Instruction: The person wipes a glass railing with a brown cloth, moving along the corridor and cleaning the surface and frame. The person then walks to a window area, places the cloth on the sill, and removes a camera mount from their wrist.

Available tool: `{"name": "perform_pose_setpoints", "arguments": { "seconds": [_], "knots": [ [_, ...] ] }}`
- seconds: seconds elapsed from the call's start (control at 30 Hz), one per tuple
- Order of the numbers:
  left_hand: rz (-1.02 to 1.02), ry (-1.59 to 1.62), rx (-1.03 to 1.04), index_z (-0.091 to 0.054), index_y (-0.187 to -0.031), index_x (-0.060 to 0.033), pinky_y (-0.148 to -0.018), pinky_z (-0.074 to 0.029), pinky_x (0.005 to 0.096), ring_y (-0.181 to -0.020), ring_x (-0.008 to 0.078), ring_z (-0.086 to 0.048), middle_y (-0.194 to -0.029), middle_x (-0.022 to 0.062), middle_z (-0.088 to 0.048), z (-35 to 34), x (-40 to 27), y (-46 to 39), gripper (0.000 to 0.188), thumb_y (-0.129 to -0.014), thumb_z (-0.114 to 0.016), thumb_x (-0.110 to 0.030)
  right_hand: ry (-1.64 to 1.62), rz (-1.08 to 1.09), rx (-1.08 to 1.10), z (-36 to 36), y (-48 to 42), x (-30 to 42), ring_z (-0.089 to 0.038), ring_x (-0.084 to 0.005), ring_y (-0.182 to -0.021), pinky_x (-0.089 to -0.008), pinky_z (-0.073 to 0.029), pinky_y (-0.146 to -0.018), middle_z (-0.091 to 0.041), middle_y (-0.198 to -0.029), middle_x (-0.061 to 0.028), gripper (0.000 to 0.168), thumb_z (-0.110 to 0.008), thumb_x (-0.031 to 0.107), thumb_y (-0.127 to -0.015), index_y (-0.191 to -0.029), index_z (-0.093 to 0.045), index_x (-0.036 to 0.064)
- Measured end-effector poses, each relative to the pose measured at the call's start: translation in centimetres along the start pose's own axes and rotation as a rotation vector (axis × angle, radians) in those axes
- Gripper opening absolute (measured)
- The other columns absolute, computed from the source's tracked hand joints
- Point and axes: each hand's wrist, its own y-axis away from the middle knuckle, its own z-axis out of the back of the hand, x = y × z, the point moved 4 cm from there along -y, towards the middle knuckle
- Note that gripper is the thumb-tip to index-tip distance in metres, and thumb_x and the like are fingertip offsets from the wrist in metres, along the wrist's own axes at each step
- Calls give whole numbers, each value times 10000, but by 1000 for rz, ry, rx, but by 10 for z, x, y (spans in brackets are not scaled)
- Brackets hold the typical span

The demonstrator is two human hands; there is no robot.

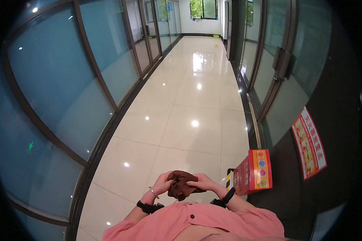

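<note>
A crumpled brown cloth [182, 184] is held in front of my waist, over the tiled floor. My left hand [163, 182] grips its left side, the fingers partly hidden behind the folds. On the right edge, my right hand [204, 182] pinches the fabric between thumb and fingers. The cloth is bunched, with a fold hanging down at the bottom. A black strap is on each forearm, and a bracelet [153, 192] circles my left wrist.
A red fire extinguisher box [253, 172] stands at the right wall, below a red and white poster [309, 144] bearing writing. Frosted glass panels [54, 45] line the left side. A glass door with a handle [281, 63] is at right. A green basin [216, 36] sits at the far end.
</note>
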Motion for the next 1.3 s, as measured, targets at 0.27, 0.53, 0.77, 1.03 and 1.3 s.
{"name": "perform_pose_setpoints", "arguments": {
  "seconds": [0.27,0.53,0.77,1.03,1.3],
  "knots": [
    [-68,134,-359,-571,-1089,16,-836,-496,277,-930,134,-601,-1006,65,-642,131,16,-215,292,-834,-458,105,404,234,87,154,-235,51,-607,-224,-758,-340,-479,-691,-635,-828,-132,342,-624,320,-876,-1023,-585,13],
    [-51,75,-90,-544,-1127,26,-873,-480,295,-952,154,-595,-1005,86,-640,204,-36,-529,300,-840,-479,86,326,96,-54,390,-402,75,-581,-141,-814,-307,-480,-730,-640,-889,-95,340,-566,299,-929,-1067,-587,-12],
    [-207,-214,182,-536,-1147,38,-836,-487,312,-919,179,-610,-1004,147,-654,219,-89,-799,277,-888,-568,-56,-20,-50,-341,604,-498,48,-568,-88,-802,-274,-488,-729,-647,-881,-33,310,-589,267,-920,-1038,-612,-19],
    [-98,-470,-96,-567,-1040,7,-688,-492,405,-754,376,-612,-832,215,-630,341,-85,-1044,319,-851,-606,-247,28,76,-142,780,-757,60,-604,-136,-788,-302,-495,-704,-660,-875,-76,370,-574,315,-921,-1052,-604,-30],
    [-81,-191,-394,-580,-967,24,-647,-487,303,-683,154,-587,-732,105,-621,501,-59,-1269,180,-868,-545,-122,157,1,285,932,-1032,108,-607,-186,-852,-338,-473,-728,-656,-963,-104,460,-612,379,-877,-1136,-566,1]
  ]
}}
